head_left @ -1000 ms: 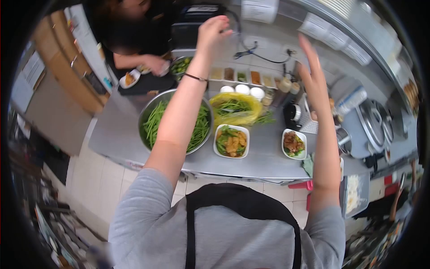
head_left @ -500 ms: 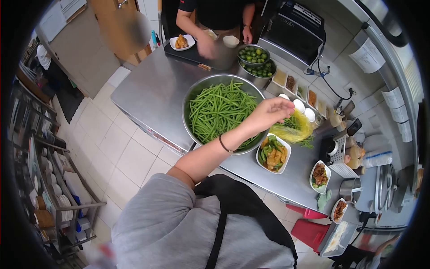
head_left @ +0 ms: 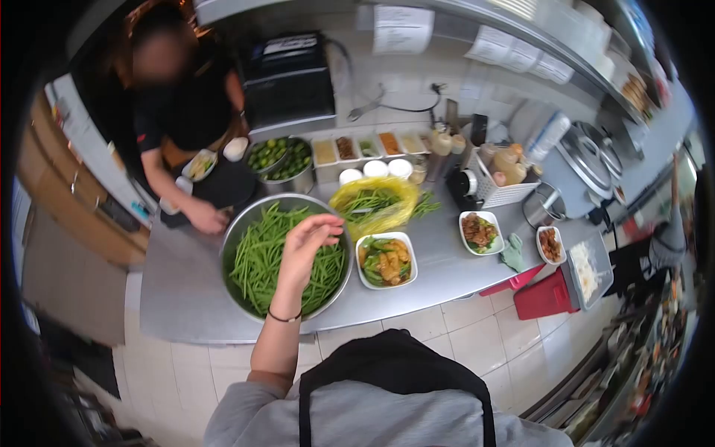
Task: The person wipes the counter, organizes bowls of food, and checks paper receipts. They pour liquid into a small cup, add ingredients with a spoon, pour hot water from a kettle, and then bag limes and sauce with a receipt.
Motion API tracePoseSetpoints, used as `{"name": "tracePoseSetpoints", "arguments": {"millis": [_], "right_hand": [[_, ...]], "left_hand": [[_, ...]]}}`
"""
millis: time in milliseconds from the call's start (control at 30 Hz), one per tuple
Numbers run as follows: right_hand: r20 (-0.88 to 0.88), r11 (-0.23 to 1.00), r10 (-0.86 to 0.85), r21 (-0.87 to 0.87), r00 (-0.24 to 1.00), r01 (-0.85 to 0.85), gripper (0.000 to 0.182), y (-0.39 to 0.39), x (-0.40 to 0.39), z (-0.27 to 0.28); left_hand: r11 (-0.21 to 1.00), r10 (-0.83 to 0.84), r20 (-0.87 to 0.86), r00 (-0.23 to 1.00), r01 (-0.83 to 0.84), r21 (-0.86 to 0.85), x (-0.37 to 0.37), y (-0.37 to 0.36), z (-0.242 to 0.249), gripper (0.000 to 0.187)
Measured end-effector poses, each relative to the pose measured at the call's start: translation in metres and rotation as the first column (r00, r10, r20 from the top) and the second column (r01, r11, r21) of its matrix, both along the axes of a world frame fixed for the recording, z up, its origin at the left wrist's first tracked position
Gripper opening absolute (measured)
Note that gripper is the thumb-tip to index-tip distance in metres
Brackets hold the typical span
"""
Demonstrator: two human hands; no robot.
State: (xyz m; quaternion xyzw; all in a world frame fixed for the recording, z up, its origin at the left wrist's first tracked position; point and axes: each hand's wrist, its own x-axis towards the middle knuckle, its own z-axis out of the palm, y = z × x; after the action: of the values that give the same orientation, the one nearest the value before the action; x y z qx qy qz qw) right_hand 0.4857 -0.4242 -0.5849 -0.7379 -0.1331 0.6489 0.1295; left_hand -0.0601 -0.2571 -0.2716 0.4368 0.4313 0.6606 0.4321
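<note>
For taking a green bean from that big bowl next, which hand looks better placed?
Probably the left hand: it appears over the green beans, with nothing visible in it, while the right hand is out of view.

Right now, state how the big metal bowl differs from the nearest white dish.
The metal bowl is round; the white dish is squarish. The metal bowl is larger than the white dish. The bowl holds green beans, the dish orange-brown pieces with greens. Both stand on the counter.
</note>
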Motion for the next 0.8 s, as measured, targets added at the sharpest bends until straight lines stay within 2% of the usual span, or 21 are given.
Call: {"name": "tracePoseSetpoints", "arguments": {"millis": [67, 133, 167, 200, 267, 333, 433, 500, 567, 633, 700, 767, 800], "right_hand": [[-0.119, 0.994, -0.105, 0.026, 0.987, 0.108, 0.036, 0.006, -0.006, -0.014], [-0.309, 0.954, -0.210, 0.141, 0.928, 0.264, 0.035, 0.041, -0.009, -0.032], [-0.267, 0.926, -0.250, 0.215, 0.931, 0.311, 0.028, 0.085, -0.058, 0.088], [-0.263, 0.890, -0.247, 0.319, 0.933, 0.325, 0.024, 0.119, -0.068, 0.104], [-0.395, 0.789, -0.043, 0.550, 0.918, 0.274, 0.026, 0.179, -0.098, 0.158], [-0.375, 0.672, 0.193, 0.724, 0.907, 0.157, 0.022, 0.223, -0.144, 0.230], [-0.103, 0.334, 0.558, 0.936, 0.823, -0.110, 0.025, 0.283, -0.187, 0.278], [0.127, 0.021, 0.663, 0.982, 0.737, -0.189, 0.027, 0.319, -0.207, 0.310], [0.188, -0.081, 0.707, 0.979, 0.682, -0.185, 0.029, 0.354, -0.217, 0.351], [0.158, -0.068, 0.712, 0.985, 0.684, -0.157, 0.032, 0.396, -0.221, 0.389], [-0.155, 0.158, 0.810, 0.986, 0.565, 0.044, 0.040, 0.452, -0.230, 0.412], [-0.356, 0.296, 0.792, 0.934, 0.496, 0.198, 0.040, 0.493, -0.244, 0.435], [-0.355, 0.300, 0.806, 0.935, 0.475, 0.189, 0.040, 0.505, -0.251, 0.447]], "left_hand": [[1.000, -0.028, -0.027, 0.999, 0.028, 0.006, 0.001, 0.007, 0.003, 0.020], [1.000, -0.010, -0.045, 0.999, 0.010, 0.002, 0.010, 0.016, 0.010, 0.019], [1.000, -0.021, -0.059, 0.998, 0.021, 0.011, 0.013, 0.022, 0.015, 0.019], [0.999, -0.021, -0.088, 0.996, 0.023, 0.031, 0.017, 0.028, 0.020, 0.019], [0.997, -0.023, -0.141, 0.990, 0.032, 0.066, 0.026, 0.042, 0.027, 0.019], [0.992, 0.007, -0.201, 0.980, 0.018, 0.124, 0.035, 0.059, 0.043, 0.020], [0.974, 0.105, -0.266, 0.958, -0.045, 0.223, 0.046, 0.088, 0.071, 0.021], [0.948, 0.233, -0.274, 0.933, -0.155, 0.277, 0.047, 0.109, 0.090, 0.022], [0.897, 0.373, -0.326, 0.869, -0.249, 0.365, 0.041, 0.134, 0.108, 0.019], [0.794, 0.543, -0.427, 0.723, -0.276, 0.542, 0.033, 0.155, 0.130, 0.014], [0.771, 0.580, -0.373, 0.724, -0.342, 0.537, 0.034, 0.170, 0.152, 0.011], [0.703, 0.660, -0.305, 0.687, -0.419, 0.575, 0.037, 0.185, 0.168, 0.012], [0.689, 0.657, -0.256, 0.709, -0.426, 0.587, 0.032, 0.193, 0.172, 0.014]]}}
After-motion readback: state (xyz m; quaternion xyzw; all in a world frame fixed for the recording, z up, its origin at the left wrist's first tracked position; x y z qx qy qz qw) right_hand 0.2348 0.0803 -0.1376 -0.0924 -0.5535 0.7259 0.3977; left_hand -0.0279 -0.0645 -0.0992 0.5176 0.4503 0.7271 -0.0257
